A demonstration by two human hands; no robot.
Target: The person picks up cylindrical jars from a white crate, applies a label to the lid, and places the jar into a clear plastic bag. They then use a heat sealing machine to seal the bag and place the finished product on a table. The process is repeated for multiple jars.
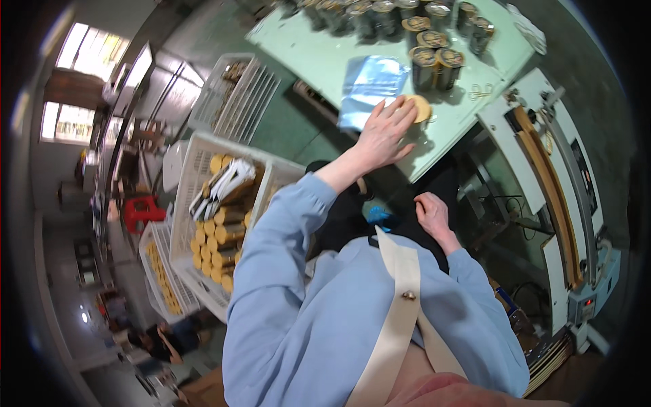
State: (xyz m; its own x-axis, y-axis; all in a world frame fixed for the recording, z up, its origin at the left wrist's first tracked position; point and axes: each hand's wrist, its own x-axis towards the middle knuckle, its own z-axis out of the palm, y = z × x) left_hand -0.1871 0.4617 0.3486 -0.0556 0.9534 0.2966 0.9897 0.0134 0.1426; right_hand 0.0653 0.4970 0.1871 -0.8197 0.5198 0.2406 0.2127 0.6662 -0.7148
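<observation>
Far to the left of the table (451, 129), a red stool (141, 214) stands on the floor, and a person (166, 342) in dark clothing is seen beyond the crates. Nearer to the table, a small white crate (184, 283) holds rows of gold-topped pieces. Next comes a large white crate (182, 227), just left of the table, filled with gold-ended cylinders (211, 254) and a white-and-dark bundle (230, 180). Another white slatted crate (247, 108) sits beyond it, near the table's left edge.

On the table's left part lie clear bluish plastic bags (373, 78). Over the table's near edge reaches the left hand (386, 132), palm down, fingers stretched out, thumb spread wide; its fingertips meet a round gold-topped piece (422, 107) on the table. Just beyond that piece stand dark gold-lidded containers (434, 64), with more along the table's far side. The right hand (434, 214) is below the table's near corner, resting loosely curled on the dark-clad lap; whether it holds anything I cannot tell. Small scissors (480, 91) lie near the table's right edge, a white cloth (529, 28) at its far right corner. Right of the table stands a long sealing machine (573, 197).
</observation>
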